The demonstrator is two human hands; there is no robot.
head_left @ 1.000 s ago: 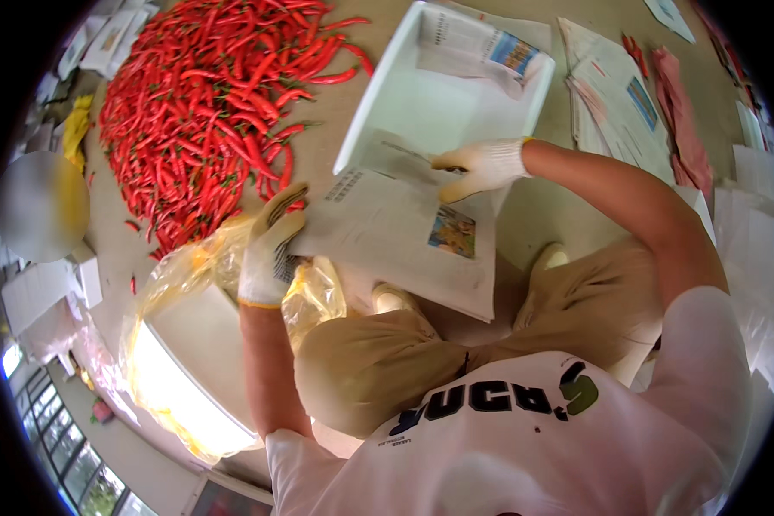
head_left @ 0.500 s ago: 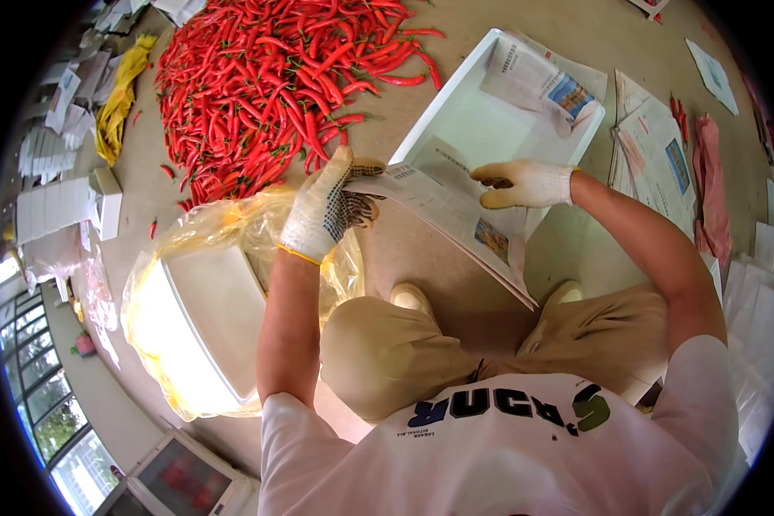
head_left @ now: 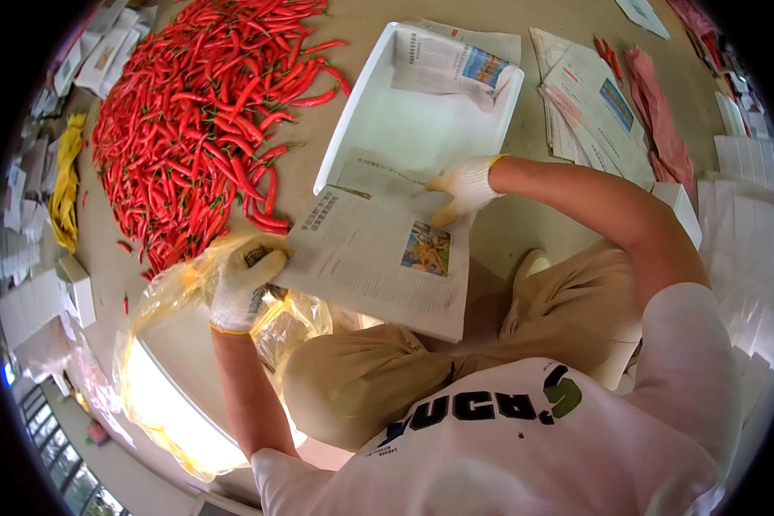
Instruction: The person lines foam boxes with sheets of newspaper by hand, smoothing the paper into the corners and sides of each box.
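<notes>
A printed newspaper sheet (head_left: 361, 267) with a colour picture slopes from the near end of a white foam box (head_left: 365, 103) down toward my knees. My left hand (head_left: 248, 279), in a white knitted glove with dark dots, is closed on the sheet's left edge, thumb on top. Over the box's near end, my gloved right hand (head_left: 466, 191) rests its spread fingers at the paper's upper right, thumb apart. Another newspaper piece (head_left: 439, 62) hangs over the box's far end, partly inside.
A big heap of red chillies (head_left: 206, 120) lies left of the box. A white box in clear yellowish plastic (head_left: 181, 404) stands by my left forearm. On the right are stacked newspapers (head_left: 593, 107), a pink cloth-like strip (head_left: 658, 120) and a few loose chillies (head_left: 608, 58).
My left hand has moved left and down with the newspaper edge, and the sheet now shows its printed face flatter. My right hand has come down onto the paper. The whole view has shifted.
</notes>
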